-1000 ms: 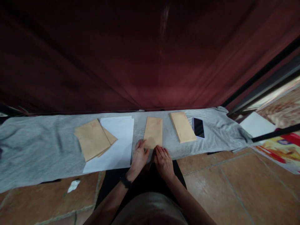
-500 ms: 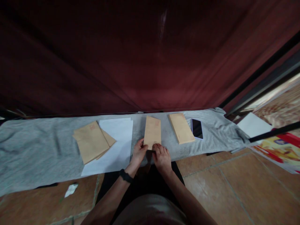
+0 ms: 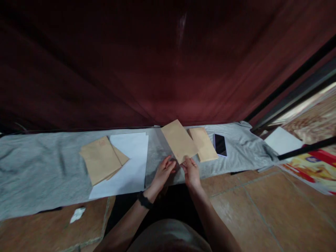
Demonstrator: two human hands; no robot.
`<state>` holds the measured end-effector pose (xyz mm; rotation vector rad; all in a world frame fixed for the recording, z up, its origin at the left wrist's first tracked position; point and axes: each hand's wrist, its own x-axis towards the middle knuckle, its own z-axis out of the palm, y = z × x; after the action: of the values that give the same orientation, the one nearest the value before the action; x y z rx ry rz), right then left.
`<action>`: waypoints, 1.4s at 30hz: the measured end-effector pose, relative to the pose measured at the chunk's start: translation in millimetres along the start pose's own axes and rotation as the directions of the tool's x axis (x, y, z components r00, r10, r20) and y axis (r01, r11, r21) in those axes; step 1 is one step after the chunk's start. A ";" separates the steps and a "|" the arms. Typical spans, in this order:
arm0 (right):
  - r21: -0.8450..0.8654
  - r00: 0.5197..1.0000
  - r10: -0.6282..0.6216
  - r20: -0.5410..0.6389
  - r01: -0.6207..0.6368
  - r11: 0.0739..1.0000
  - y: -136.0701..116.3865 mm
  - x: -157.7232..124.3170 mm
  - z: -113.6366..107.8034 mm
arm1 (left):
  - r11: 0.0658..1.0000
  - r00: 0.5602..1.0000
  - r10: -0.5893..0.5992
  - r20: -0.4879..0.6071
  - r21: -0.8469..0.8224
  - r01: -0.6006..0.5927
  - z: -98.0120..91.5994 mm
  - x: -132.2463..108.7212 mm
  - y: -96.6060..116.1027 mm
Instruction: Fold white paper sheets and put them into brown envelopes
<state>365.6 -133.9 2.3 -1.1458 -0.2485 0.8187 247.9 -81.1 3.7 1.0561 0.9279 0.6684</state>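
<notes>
A tan envelope [image 3: 179, 140] is pinched at its lower right corner by my right hand [image 3: 191, 170]. It is tilted, and its right edge overlaps the stack of tan envelopes [image 3: 206, 145] beside it. Just left of the held envelope's lower end, my left hand [image 3: 164, 172] has its fingers apart and holds nothing. More tan envelopes [image 3: 101, 161] lie in a loose pile at the left, partly on white paper sheets [image 3: 133, 168]. A black wristband is on my left wrist.
A grey cloth [image 3: 42, 168] covers the long, narrow surface. A phone [image 3: 220, 145] lies right of the envelope stack. Behind stands a dark red panel [image 3: 168, 70]. A crumpled white scrap [image 3: 77, 214] is on the tiled floor, and a colourful printed box [image 3: 312, 168] is at the right.
My left hand has let go of the envelope. My right hand has moved right and up with it, turning it so that its top leans left. The printed mark near its top no longer shows.
</notes>
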 end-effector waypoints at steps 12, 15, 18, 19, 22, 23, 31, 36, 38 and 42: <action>-0.277 0.927 0.274 0.257 -0.201 0.940 38.8 -9.5 -20.7 | 0.953 0.994 -0.087 -0.062 0.287 0.101 -33.4 33.3 -11.8; -0.425 0.927 0.247 0.283 -0.110 0.899 37.0 -7.6 -36.3 | 0.929 0.990 -0.116 -0.080 0.343 0.137 -44.5 36.3 -9.5; -0.596 0.921 -0.028 0.388 0.273 0.755 31.2 -8.7 -44.5 | 0.895 0.987 -0.129 -0.094 0.417 0.157 -47.5 35.4 -6.5; -0.647 0.868 -0.125 0.481 0.448 0.618 29.5 -9.3 -46.0 | 0.882 0.987 -0.127 -0.098 0.445 0.157 -47.8 34.2 -5.3; -0.629 0.657 -0.181 0.732 0.754 0.190 27.8 -10.8 -49.6 | 0.834 0.987 -0.098 -0.129 0.531 0.152 -49.7 28.4 -1.0; -0.606 0.617 -0.162 0.770 0.787 0.115 28.3 -10.9 -50.9 | 0.793 0.986 -0.061 -0.155 0.592 0.142 -51.0 26.3 0.8; -0.583 0.578 -0.141 0.804 0.813 0.009 33.7 -9.7 -56.7 | 0.182 0.833 0.477 0.281 0.895 -0.406 -55.8 63.6 16.5; -0.602 0.597 -0.159 0.786 0.798 0.017 33.9 -10.7 -54.0 | -0.014 0.813 0.404 0.419 0.892 -0.452 -49.1 134.8 23.2; -0.611 0.605 -0.162 0.779 0.791 0.016 34.2 -11.1 -53.2 | -0.063 0.827 0.335 0.452 0.887 -0.458 -46.0 157.9 25.0; -0.612 0.607 -0.165 0.777 0.791 0.030 35.1 -10.6 -53.6 | -0.114 0.831 0.226 0.508 0.861 -0.495 -41.4 187.1 27.2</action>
<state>372.9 -173.3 -48.8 -1.7652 -1.8248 0.1338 298.1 101.4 -36.9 2.8200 0.8451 0.1676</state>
